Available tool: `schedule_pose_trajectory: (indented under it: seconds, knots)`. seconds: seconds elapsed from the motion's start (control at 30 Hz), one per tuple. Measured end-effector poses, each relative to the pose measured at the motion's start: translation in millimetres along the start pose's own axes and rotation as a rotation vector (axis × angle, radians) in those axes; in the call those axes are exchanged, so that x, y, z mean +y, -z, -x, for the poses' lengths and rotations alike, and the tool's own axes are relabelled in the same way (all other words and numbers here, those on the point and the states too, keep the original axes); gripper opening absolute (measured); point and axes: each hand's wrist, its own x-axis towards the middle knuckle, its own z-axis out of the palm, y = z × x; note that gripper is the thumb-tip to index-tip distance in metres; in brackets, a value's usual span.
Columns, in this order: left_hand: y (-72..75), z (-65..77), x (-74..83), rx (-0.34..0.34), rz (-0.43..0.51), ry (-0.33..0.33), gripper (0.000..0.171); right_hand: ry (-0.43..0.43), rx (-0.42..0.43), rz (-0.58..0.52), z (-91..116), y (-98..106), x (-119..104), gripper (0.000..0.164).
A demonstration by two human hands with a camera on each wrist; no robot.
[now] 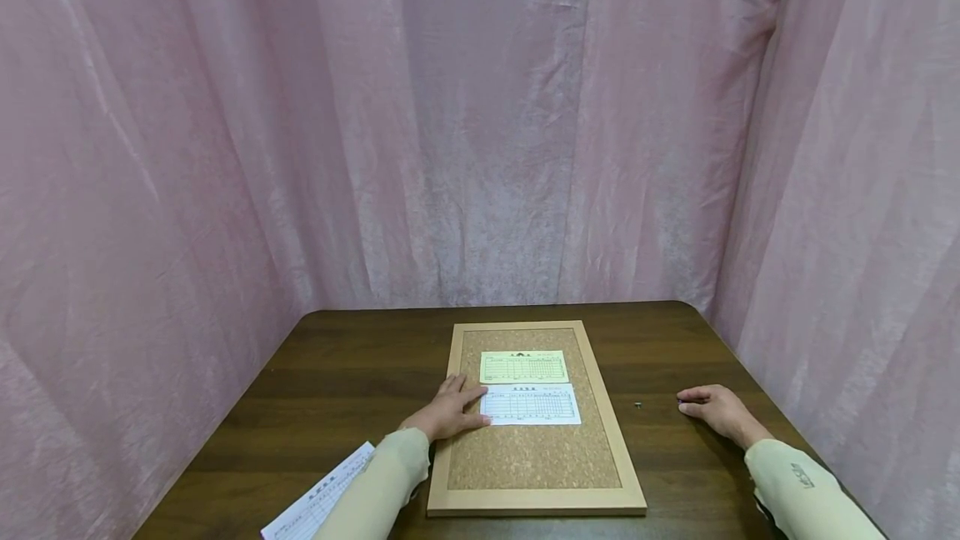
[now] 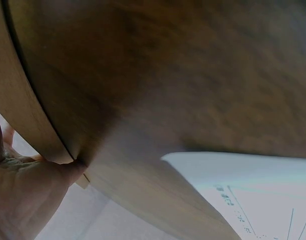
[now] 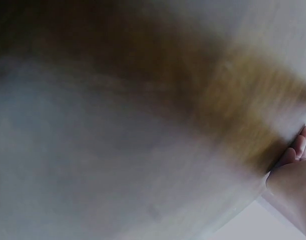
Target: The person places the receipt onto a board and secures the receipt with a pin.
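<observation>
A cork board [image 1: 532, 461] with a pale wooden frame lies flat on the table. On its cork lie a pale green printed slip [image 1: 523, 367] and, just below, a white printed slip [image 1: 534, 405]. My left hand [image 1: 448, 412] rests over the board's left side with fingers spread. Its thumb and index finger touch the white slip's left edge. To the right of the board, my right hand [image 1: 716, 412] is low over the table. Thumb and forefinger nearly meet around a tiny dark object [image 1: 680, 401], too small to identify. Nearer the board lies a tiny pin-like piece [image 1: 638, 404].
Printed paper slips [image 1: 318, 500] lie on the brown wooden table [image 1: 337, 377] at the front left, partly behind my left sleeve. Pink curtains [image 1: 487, 123] hang around the table's back and sides. The right wrist view is mostly blurred.
</observation>
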Motion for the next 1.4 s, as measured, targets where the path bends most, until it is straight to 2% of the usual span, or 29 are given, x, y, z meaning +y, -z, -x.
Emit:
schedule_pose_trajectory:
  seconds: [0.57, 1.07, 1.4]
  knots:
    - [-1.6, -0.5, -2.5, -0.001, -0.008, -0.002, 0.069, -0.011, 0.008, 0.019, -0.1, -1.5, 0.1, 0.025]
    - [-1.2, 0.5, -0.5, -0.004, -0.017, -0.001, 0.069, 0.016, 0.013, 0.041, 0.3, -0.6, -1.7, 0.021]
    - [-0.5, 0.9, 0.6, -0.001, -0.014, 0.0, 0.069, 0.023, 0.014, 0.022, 1.3, -0.1, -0.1, 0.023]
